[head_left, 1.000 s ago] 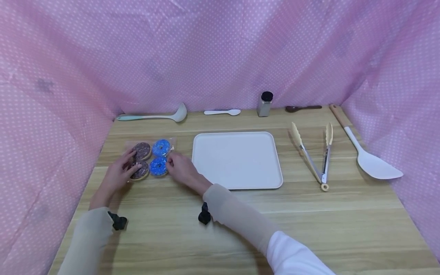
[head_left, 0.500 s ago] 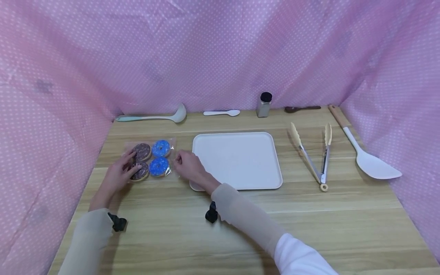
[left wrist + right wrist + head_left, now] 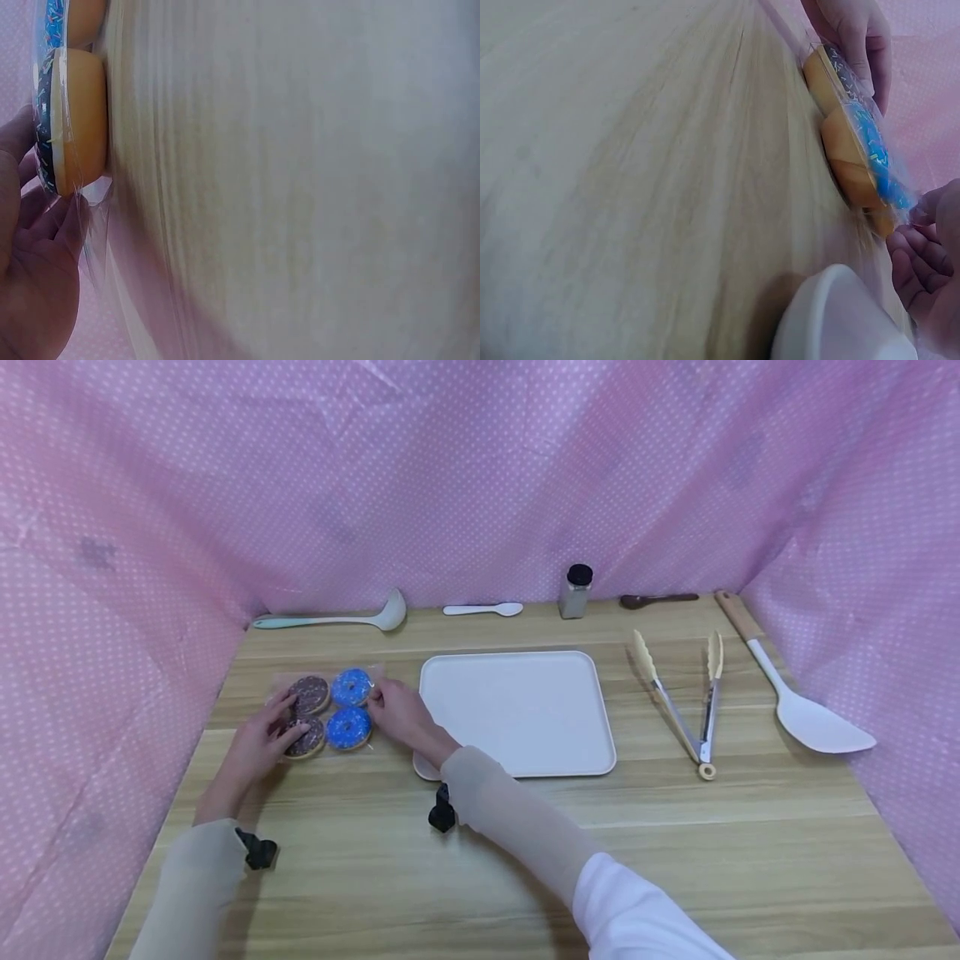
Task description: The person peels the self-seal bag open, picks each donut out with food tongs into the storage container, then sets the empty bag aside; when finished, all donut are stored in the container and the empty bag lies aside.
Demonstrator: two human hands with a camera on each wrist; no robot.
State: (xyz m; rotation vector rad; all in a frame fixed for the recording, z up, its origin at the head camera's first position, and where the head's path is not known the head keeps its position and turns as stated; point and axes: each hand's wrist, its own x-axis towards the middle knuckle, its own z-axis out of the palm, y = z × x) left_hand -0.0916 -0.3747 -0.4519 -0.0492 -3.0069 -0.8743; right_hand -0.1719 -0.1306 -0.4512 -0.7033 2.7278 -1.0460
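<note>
In the head view, a clear plastic bag [image 3: 377,672] lies at the left of the table. Two chocolate-topped toy donuts [image 3: 309,695] and two blue-topped toy donuts [image 3: 348,727] with sprinkles are in it. My left hand [image 3: 255,743] rests on the chocolate side with fingers spread, the thumb on the nearer donut and fingertips on the farther one. My right hand [image 3: 405,714] is at the bag's right edge beside the blue donuts. In the right wrist view, thumb and fingers [image 3: 922,214] pinch the plastic close to a blue donut [image 3: 877,154].
A white tray [image 3: 517,714] lies just right of my right hand. Tongs [image 3: 705,747] and a big white spatula [image 3: 813,718] are farther right. Along the back are a ladle [image 3: 390,610], a white spoon [image 3: 483,609], a black-capped jar [image 3: 575,595] and a dark spoon [image 3: 656,600].
My right hand drew away to the right from the bag, then came back left to its edge near the farther blue donut. My left hand has stayed on the chocolate donuts.
</note>
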